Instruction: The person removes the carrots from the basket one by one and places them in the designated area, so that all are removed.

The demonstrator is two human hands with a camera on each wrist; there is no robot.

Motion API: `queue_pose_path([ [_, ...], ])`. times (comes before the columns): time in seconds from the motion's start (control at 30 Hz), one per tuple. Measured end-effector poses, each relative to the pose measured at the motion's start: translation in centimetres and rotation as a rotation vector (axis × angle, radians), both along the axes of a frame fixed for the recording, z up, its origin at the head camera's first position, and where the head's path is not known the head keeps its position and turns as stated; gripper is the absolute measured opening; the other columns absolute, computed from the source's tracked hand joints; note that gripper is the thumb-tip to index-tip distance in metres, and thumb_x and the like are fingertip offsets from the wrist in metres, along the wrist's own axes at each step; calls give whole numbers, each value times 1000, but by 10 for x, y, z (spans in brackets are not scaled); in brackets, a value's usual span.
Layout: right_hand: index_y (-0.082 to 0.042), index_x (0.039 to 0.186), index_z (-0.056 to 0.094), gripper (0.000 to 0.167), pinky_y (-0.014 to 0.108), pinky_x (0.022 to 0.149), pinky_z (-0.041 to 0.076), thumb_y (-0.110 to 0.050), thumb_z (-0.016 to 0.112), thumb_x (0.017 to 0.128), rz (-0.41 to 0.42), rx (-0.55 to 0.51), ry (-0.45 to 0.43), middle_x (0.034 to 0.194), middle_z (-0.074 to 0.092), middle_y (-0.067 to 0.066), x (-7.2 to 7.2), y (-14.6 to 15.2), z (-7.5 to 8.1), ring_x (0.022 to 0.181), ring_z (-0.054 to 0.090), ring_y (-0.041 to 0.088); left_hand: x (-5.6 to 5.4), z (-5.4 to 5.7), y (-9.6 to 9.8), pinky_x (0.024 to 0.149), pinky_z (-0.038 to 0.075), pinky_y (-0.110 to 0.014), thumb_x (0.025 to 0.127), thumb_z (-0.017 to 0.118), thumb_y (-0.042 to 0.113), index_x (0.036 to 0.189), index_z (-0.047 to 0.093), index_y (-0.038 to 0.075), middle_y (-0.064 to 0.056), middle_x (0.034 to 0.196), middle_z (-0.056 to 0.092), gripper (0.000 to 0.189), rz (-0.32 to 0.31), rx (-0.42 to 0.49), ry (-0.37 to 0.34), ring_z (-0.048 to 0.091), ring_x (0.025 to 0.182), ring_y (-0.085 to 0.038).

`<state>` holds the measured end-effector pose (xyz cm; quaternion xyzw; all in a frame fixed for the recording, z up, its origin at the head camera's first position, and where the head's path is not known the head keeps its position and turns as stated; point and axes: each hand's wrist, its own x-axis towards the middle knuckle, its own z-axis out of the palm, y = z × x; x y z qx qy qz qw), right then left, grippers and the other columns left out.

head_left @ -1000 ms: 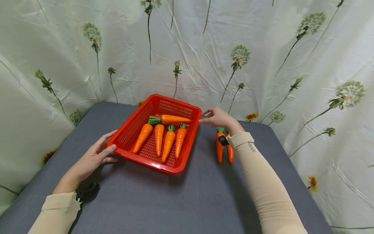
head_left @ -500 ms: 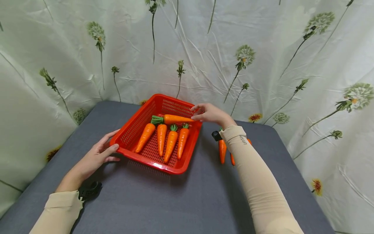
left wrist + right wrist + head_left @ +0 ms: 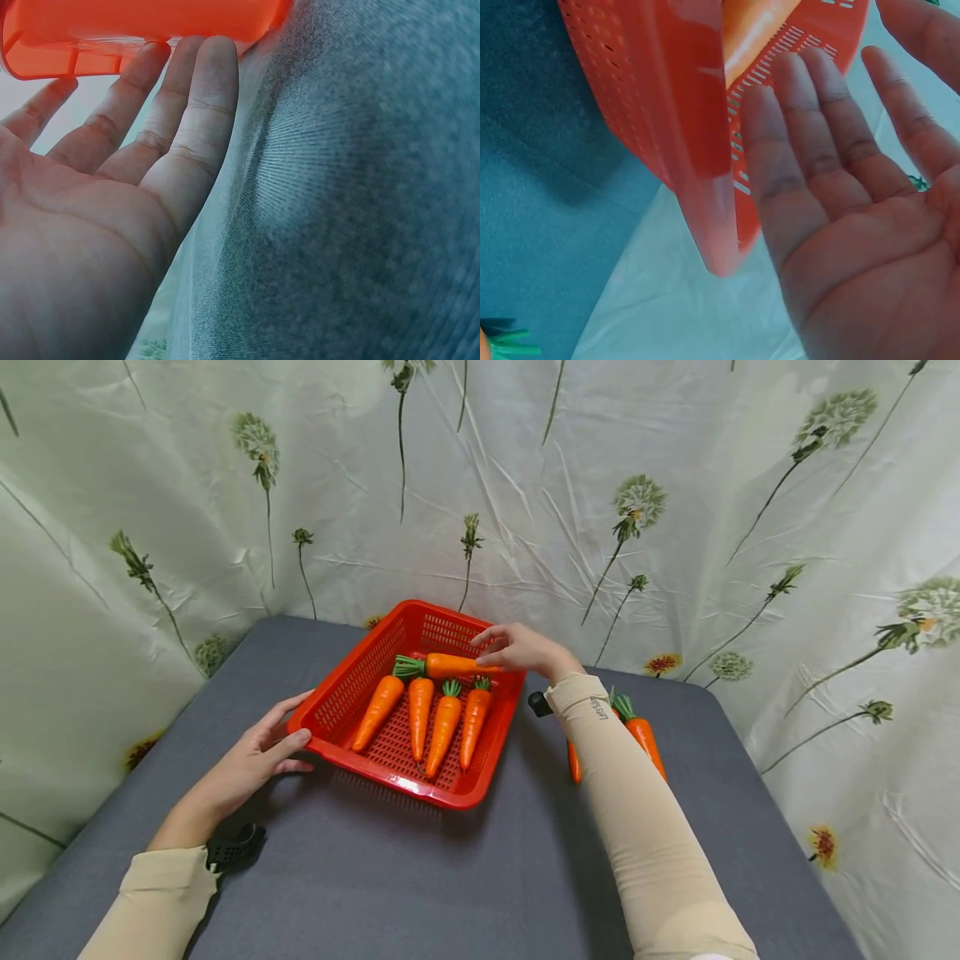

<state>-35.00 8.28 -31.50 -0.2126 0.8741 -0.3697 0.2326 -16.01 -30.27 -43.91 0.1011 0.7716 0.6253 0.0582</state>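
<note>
A red slotted plastic basket [image 3: 442, 796] holds several orange carrots with green tops. One carrot [image 3: 450, 666] lies crosswise along the far side; the others, such as this carrot [image 3: 446, 731], point toward me. My left hand [image 3: 243, 768] is at the basket's near left corner, thumb at the rim; in the left wrist view its extended fingers [image 3: 214, 82] reach the basket's red side. Over the right rim hangs my right hand [image 3: 525, 652], its fingertips close above the crosswise carrot's tip. The right wrist view shows the right fingers [image 3: 795, 112] loosely extended, holding nothing.
Outside the basket, on the grey table [image 3: 375, 877], more carrots [image 3: 647, 745] lie to the right, partly covered by the right forearm [image 3: 637, 810]. A pale curtain [image 3: 555, 552] printed with dandelions hangs behind the table.
My right hand has moved left from outside the basket's right rim to over the crosswise carrot's tip. My left hand keeps its place at the corner. The view has shifted slightly.
</note>
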Motion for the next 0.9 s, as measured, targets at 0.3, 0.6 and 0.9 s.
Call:
queue_pose_path([
  [0.3,0,147,62,44,49,112,54,-13,68,105,13,10,25,144,66,20,-7,-12,-9,118,63,29,0,-3,1,85,65,-31,115,53,20,172,21,23,-34,161,38,66,-19,19,0,68,111,-1],
  [0.6,-5,148,63,46,41,114,50,-16,69,104,-3,1,27,151,63,16,-16,-22,-13,130,58,26,-2,0,-2,84,65,-30,114,53,19,172,22,23,-32,160,40,66,-6,2,13,69,110,-2],
  [0.9,-8,148,64,44,44,123,43,-16,68,104,30,85,25,148,65,15,-17,-34,-11,140,57,29,-3,0,-2,84,65,-30,114,54,21,172,21,22,-33,161,39,67,-5,-10,-3,68,110,-1],
])
